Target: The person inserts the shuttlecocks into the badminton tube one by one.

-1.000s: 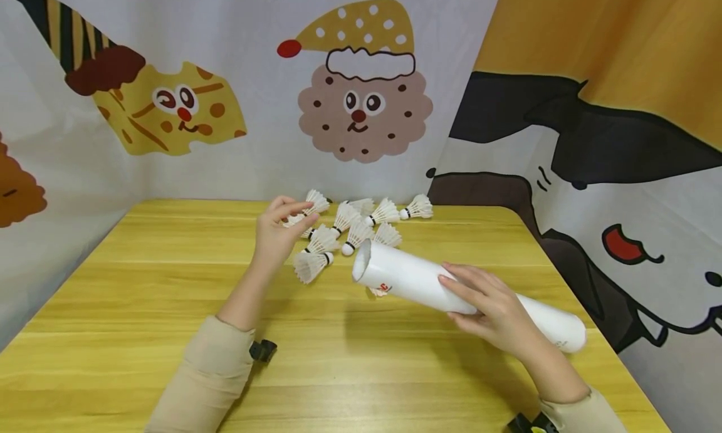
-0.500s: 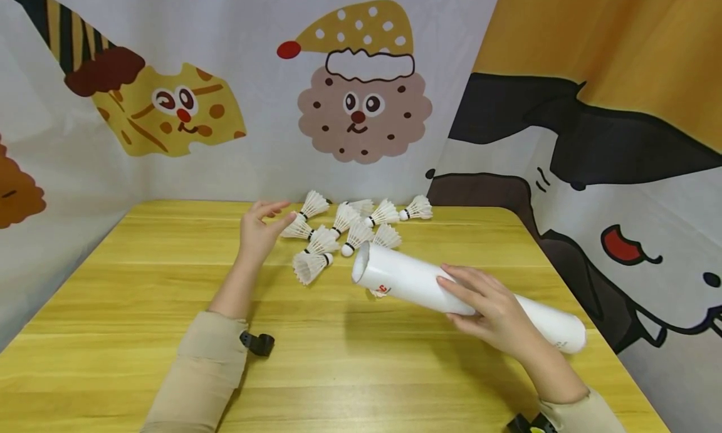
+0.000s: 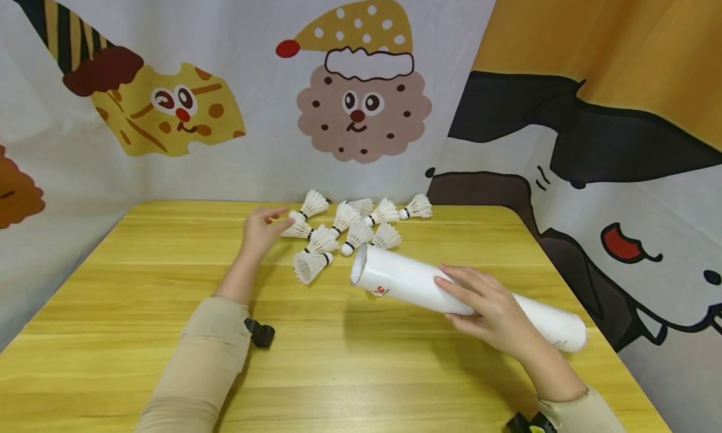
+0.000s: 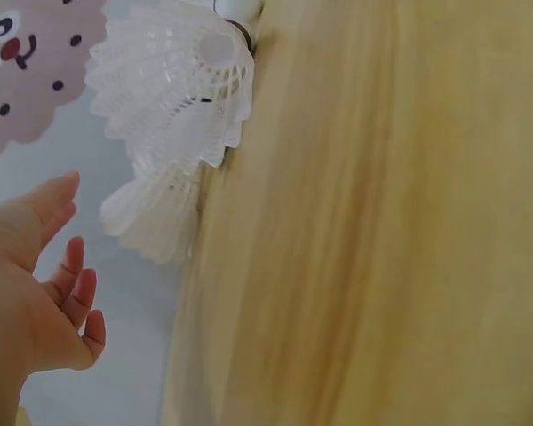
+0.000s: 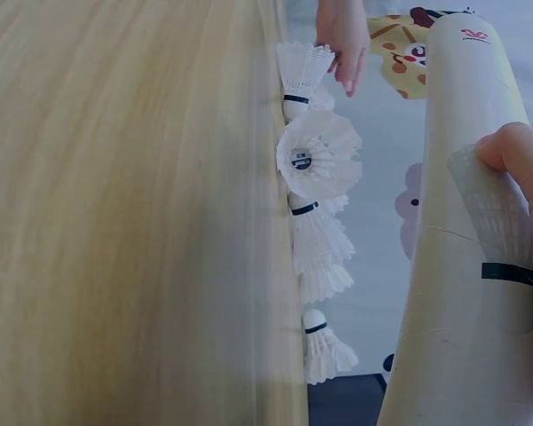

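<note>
My right hand (image 3: 493,301) grips a long white shuttlecock tube (image 3: 406,276) round its middle, tilted above the table with its open end toward the left. In the right wrist view the thumb lies along the tube (image 5: 471,204); a shuttlecock is printed on its side. My left hand (image 3: 261,232) hovers at the left edge of a loose group of white shuttlecocks (image 3: 344,220). Nothing is in its grasp; the left wrist view shows the left hand (image 4: 27,284) with relaxed fingers, apart from the shuttlecocks (image 4: 178,80). The tube hides part of one shuttlecock beneath it.
The wooden table (image 3: 169,282) ends at a cartoon-printed curtain (image 3: 225,170) behind the shuttlecocks. Another curtain panel (image 3: 637,188) hangs at the right side. A small black camera (image 3: 259,334) is strapped to the left sleeve.
My left hand has drawn back leftward from over the shuttlecocks, then shifted slightly lower. The tube's open end has dipped a little, while the right hand stays almost still.
</note>
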